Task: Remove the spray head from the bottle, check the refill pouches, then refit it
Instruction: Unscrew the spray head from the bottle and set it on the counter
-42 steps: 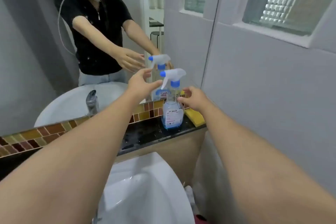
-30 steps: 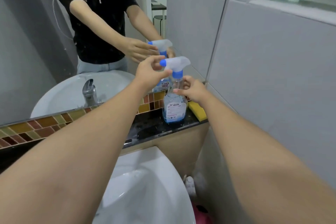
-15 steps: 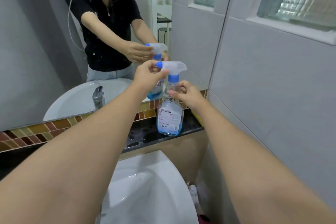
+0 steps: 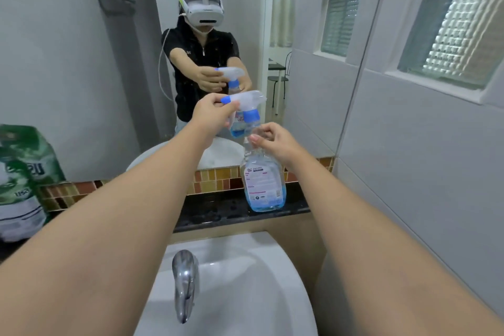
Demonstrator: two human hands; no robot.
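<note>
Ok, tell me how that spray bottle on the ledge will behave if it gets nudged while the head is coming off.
The spray bottle looks tall and narrow, so it could tip. Blue liquid fills only its bottom, so it is probably light, though the low weight helps. The black ledge looks spotted with wet, so it may slide. The right hand steadies its neck while the left hand holds the spray head.

A large wall mirror (image 4: 81, 63) hangs above a strip of brown and orange mosaic tiles (image 4: 215, 179) and a black stone ledge (image 4: 218, 213). Grey wall tiles (image 4: 422, 172) surround a frosted glass-block window (image 4: 458, 27). A white ceramic basin (image 4: 245, 294) carries a chrome tap (image 4: 185, 281).
</note>
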